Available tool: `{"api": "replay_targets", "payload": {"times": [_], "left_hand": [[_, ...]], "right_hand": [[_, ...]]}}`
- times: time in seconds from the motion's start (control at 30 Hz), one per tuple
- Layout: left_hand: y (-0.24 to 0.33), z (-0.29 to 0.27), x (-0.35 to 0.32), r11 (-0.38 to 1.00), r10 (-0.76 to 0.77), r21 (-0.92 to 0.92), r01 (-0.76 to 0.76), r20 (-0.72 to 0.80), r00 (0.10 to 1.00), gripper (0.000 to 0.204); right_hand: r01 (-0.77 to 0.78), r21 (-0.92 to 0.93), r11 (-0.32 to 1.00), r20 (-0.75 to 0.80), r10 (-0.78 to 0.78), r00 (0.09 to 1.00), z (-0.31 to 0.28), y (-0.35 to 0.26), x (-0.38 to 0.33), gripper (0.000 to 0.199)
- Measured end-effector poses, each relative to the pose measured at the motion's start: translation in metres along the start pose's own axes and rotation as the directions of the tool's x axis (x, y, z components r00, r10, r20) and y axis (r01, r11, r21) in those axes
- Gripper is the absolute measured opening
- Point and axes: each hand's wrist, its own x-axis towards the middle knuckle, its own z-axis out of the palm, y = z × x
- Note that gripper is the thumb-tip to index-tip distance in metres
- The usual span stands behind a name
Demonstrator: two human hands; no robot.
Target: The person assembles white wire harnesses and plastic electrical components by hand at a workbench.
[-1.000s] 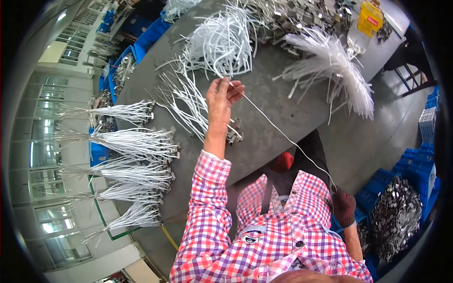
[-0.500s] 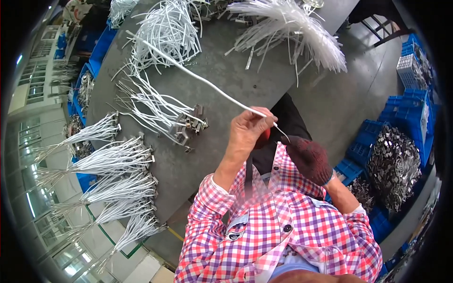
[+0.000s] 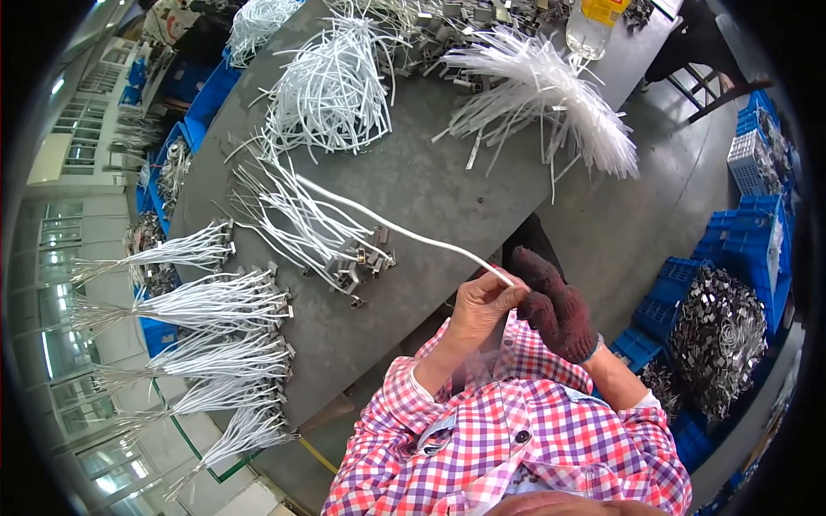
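Observation:
My bare left hand (image 3: 483, 308) is closed, pinching the near end of a long white flexible tube (image 3: 397, 226) between thumb and fingertips. The tube runs up and left over the table edge to the loose wires. Close against the left fingertips is my right hand (image 3: 561, 314) in a dark red knit glove, its thumb and fingers apart around the tube's end. Any thin wire at that end is hidden. On the grey table (image 3: 439, 185), white-sleeved wires (image 3: 297, 219) with small metal parts (image 3: 366, 267) lie to the left of the tube.
Farther back are a heap of white tubes (image 3: 331, 95), a bundle of clear strips (image 3: 551, 107) and a bottle (image 3: 592, 30). Several bundles of white-sleeved wires (image 3: 224, 301) line the left edge. Blue crates (image 3: 740, 236) with metal parts (image 3: 721, 335) stand at right.
Both hands have moved lower in the picture and come closer together. The thin wire between the tube end and the glove no longer shows. The glove's fingers have spread apart.

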Motion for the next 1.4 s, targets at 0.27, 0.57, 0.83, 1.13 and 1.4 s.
{"api": "replay_targets", "payload": {"times": [0.27, 0.57, 0.83, 1.13, 1.4], "left_hand": [[0.002, -0.038, 0.000, 0.971, 0.086, 0.234, -0.045, -0.164, 0.983, 0.006], [0.082, -0.202, -0.008, 0.595, 0.439, 0.715, 0.368, -0.672, 0.597, 0.039], [0.065, -0.251, 0.157, 0.561, 0.510, 0.826, 0.060, -0.402, 0.760, 0.030], [0.056, -0.249, 0.253, 0.534, 0.383, 0.845, -0.006, -0.236, 0.893, 0.026], [0.121, -0.243, 0.210, 0.920, 0.055, -0.324, -0.219, -0.449, 0.892, 0.018]], "right_hand": [[0.004, -0.170, 0.985, 0.154, 0.023, 0.988, 0.031, -0.012, 0.052, 0.058], [0.310, -0.725, 0.616, -0.086, -0.527, 0.845, -0.053, 0.001, 0.246, 0.041], [-0.009, -0.949, 0.314, -0.171, -0.492, 0.854, -0.050, 0.077, 0.434, 0.014], [0.134, -0.980, 0.145, 0.060, -0.431, 0.900, -0.059, 0.061, 0.473, 0.013], [0.200, -0.873, 0.445, -0.052, -0.492, 0.869, -0.051, 0.005, 0.367, 0.015]]}}
